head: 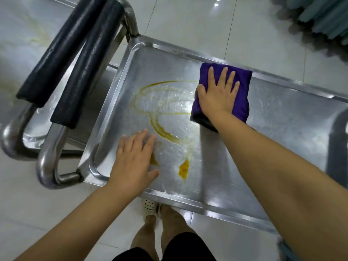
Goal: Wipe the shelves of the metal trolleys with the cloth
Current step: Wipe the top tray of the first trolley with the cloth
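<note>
Both arms reach forward, left hand (134,161) and right hand (218,91) flat, fingers (225,74) spread.

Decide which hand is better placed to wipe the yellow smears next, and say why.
Right. The right hand presses the purple cloth flat beside the yellow smears; the left hand rests bare on the shelf, holding nothing.

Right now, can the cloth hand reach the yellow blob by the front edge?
Probably yes: the right hand presses the purple cloth on the shelf, and nothing stands between it and the yellow blob.
</note>
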{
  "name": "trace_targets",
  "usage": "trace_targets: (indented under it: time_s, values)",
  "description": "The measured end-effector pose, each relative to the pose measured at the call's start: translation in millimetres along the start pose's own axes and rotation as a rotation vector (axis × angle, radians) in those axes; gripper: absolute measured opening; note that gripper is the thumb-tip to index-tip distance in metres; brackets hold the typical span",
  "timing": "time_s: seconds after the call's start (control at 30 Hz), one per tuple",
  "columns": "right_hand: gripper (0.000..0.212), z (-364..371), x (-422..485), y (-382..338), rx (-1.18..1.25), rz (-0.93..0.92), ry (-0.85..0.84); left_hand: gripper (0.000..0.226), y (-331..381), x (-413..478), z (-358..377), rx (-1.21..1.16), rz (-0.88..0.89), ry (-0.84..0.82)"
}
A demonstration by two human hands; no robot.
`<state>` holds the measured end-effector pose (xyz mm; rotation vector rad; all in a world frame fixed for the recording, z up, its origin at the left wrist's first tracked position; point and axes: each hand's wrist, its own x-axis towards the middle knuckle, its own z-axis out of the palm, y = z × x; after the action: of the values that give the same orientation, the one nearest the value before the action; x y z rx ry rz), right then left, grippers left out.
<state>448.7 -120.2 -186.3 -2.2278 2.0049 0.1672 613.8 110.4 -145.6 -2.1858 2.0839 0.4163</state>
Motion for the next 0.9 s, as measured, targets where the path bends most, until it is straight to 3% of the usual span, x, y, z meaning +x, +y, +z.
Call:
trace_targets:
  time_s: [0.43,0.5,0.57,0.63,0.7,0.9]
  values:
    - [0.067,31.2,-177.8,-29.5,0.033,-0.088,-0.005,0.082,4.3,-25.8,-8.4,0.009,0.042,-0.07]
    - [0.064,28.1,-192.2,-26.6,0.236,-0.077,-0.008,0.075,10.6,-22.5,0.2,-0.008,0.075,-0.004]
    - [0.053,17.3,-197.3,-17.5,0.718,0.026,0.045,0.071,28.0,-10.4,3.9,-0.044,0.154,0.064]
    - [0.046,5.0,-196.1,-3.0,1.032,0.179,0.143,0.073,56.2,5.8,1.6,-0.012,0.28,0.038]
    - [0.042,-2.6,-193.5,11.2,1.109,0.244,0.226,0.071,81.5,20.0,8.8,0.01,0.373,-0.022]
    - [0.035,5.8,-194.6,28.0,1.184,0.254,0.281,0.07,89.1,28.1,30.2,0.006,0.369,-0.046]
